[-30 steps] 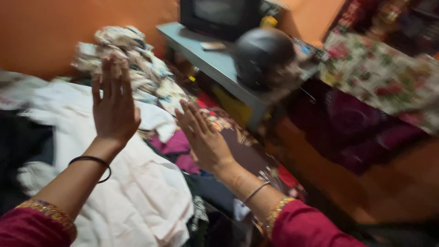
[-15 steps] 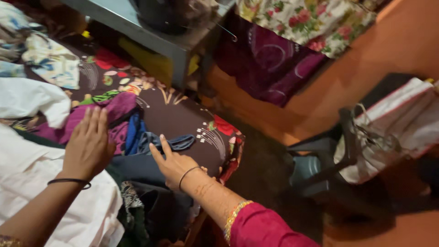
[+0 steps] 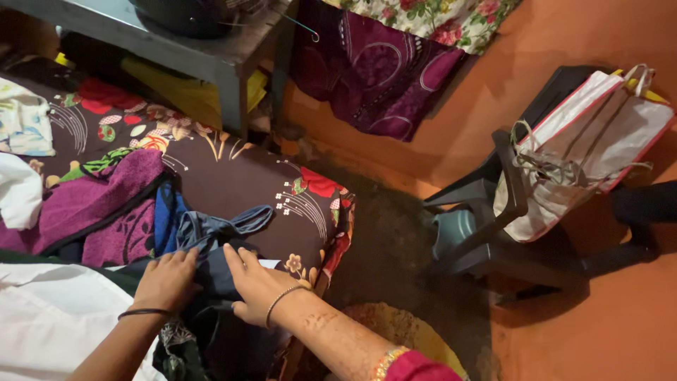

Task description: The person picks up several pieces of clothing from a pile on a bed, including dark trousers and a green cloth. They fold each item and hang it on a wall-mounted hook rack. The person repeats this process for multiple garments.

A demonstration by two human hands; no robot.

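My left hand [image 3: 166, 281] and my right hand [image 3: 255, 282] rest side by side on a dark navy garment [image 3: 215, 271] at the near corner of a bed with a dark floral cover [image 3: 282, 190]. Both hands lie palm down with fingers pressing the cloth; whether they grip it is unclear. A blue-grey strip of cloth [image 3: 222, 226] lies just beyond my fingertips. A purple garment [image 3: 92, 208] and a bright blue piece [image 3: 166, 219] lie to the left. White cloth [image 3: 49, 317] covers the bed under my left forearm.
A grey low table [image 3: 176, 53] stands behind the bed with a dark round object on it. A dark plastic chair [image 3: 493, 212] on the orange floor holds a white bag with red trim [image 3: 585, 148]. Purple and floral fabrics [image 3: 381, 70] hang at the back.
The camera has swung down and right. Both hands dropped from raised in the air onto the clothes, then drew together onto the dark navy garment at the bed corner.
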